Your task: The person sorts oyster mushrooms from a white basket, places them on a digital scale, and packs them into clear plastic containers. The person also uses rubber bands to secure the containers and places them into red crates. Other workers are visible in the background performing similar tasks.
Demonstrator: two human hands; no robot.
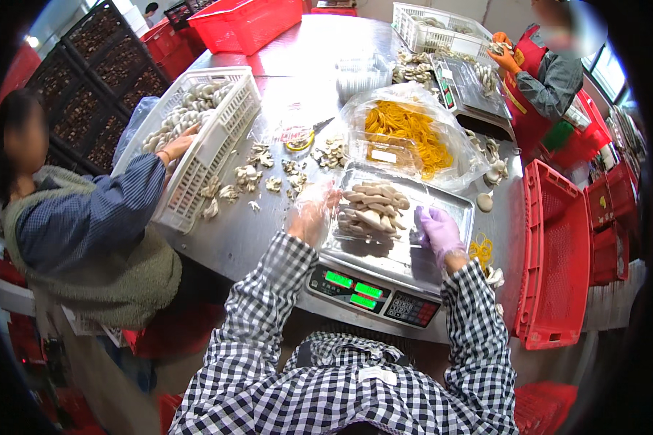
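A stack of oyster mushrooms (374, 209) lies over the steel pan (446, 198) of a digital scale (373, 293) with lit green displays. Whether a clear tray sits under the stack is hard to make out. My left hand (311, 209), in a clear plastic glove, is close to the stack's left side. To the right of the mushrooms, my right hand (439, 228) wears a purple glove and has its fingers curled over the pan. Glare and blur hide whether either hand grips anything transparent.
Beyond the scale sits a plastic bag (353, 117) of yellow rubber bands (405, 130). Scissors (310, 136) and mushroom pieces (247, 176) lie left. One co-worker reaches into a white crate (217, 147); another holds mushrooms near a second scale (470, 87). A red crate (555, 261) stands right.
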